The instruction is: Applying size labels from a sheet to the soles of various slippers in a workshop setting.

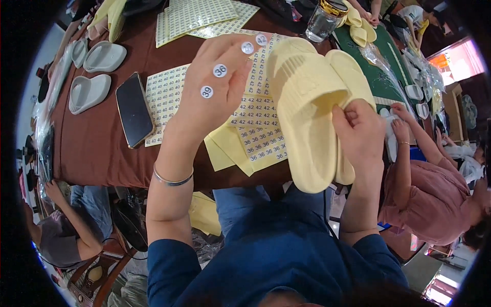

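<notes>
My right hand is closed on a pale yellow slide slipper, its thumb at the foot opening. A matching yellow slipper lies behind it, partly hidden by the first slipper and my hand. Close to the slipper's toe end, my left hand has its fingers stretched out and its thumb apart. Small round white stickers with printed numbers are stuck along the back of that hand and its index finger. Below and beside it lie sheets of number stickers.
Left on the brown cloth-covered table lie a dark phone and several grey slipper pieces. More sticker sheets are at the back, by a gold-lidded glass jar. A co-worker in pink sits at the right, another person at the left.
</notes>
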Tool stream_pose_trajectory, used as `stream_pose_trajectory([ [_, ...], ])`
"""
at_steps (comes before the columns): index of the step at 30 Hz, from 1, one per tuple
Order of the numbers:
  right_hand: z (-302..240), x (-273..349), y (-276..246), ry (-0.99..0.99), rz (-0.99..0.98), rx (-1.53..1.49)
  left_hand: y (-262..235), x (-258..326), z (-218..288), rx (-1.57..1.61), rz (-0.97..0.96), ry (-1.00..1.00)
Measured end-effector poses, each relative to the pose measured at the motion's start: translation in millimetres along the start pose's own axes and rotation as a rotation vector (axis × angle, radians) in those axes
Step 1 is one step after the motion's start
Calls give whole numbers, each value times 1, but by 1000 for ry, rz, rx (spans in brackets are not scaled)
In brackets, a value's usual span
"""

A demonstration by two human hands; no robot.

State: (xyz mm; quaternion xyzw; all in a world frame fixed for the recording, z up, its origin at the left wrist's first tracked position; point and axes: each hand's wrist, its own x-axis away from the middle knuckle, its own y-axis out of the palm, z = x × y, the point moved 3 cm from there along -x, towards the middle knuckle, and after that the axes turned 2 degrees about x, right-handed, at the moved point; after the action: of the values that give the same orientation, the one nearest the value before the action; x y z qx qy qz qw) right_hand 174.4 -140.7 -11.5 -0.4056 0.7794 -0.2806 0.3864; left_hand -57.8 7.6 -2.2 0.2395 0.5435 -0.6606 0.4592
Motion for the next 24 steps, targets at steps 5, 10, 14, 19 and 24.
stream_pose_trajectory([
  [5, -15, 0, 9, -47, -55, -2, 5, 3, 5, 36, -58, 14],
  [10, -13, -10, -32, -129, 24, 75, 12, 3, 11, 94, -212, 5],
  [14, 7, -6, -52, -128, 155, -75, 20, 6, 26, 154, -339, -2],
  [19, -7, 7, -61, -233, 165, 55, 31, 4, 51, 178, -435, 53],
  [24, -12, 13, -42, -475, 127, -6, 38, 11, 65, 85, -573, 6],
])
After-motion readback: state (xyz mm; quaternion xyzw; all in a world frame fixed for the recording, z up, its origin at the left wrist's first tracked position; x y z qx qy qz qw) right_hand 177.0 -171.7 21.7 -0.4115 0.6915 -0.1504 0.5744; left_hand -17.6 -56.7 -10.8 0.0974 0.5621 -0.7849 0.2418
